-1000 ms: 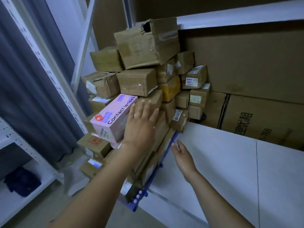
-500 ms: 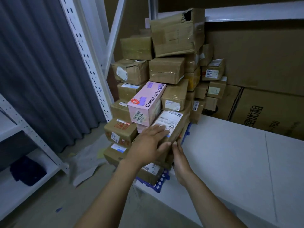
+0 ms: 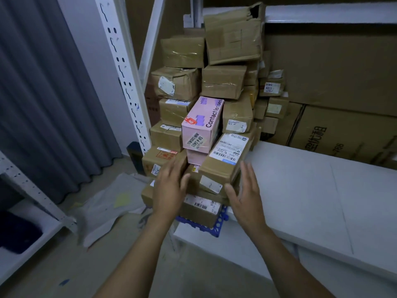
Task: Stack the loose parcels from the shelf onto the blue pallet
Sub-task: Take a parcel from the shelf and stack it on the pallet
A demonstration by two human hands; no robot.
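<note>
Two hands, the left hand (image 3: 171, 190) and right hand (image 3: 247, 196), were held apart with fingers straight, gripping nothing, either side of a tilted parcel (image 3: 225, 162) at the front of the stack (image 3: 223, 80) on the pallet (image 3: 207, 229). The step looked like settling that parcel; next it probably needed squaring flat so the leaning pile would hold. Most of the pallet was buried under the stack. Whether either palm touched cardboard could not be told.
</note>
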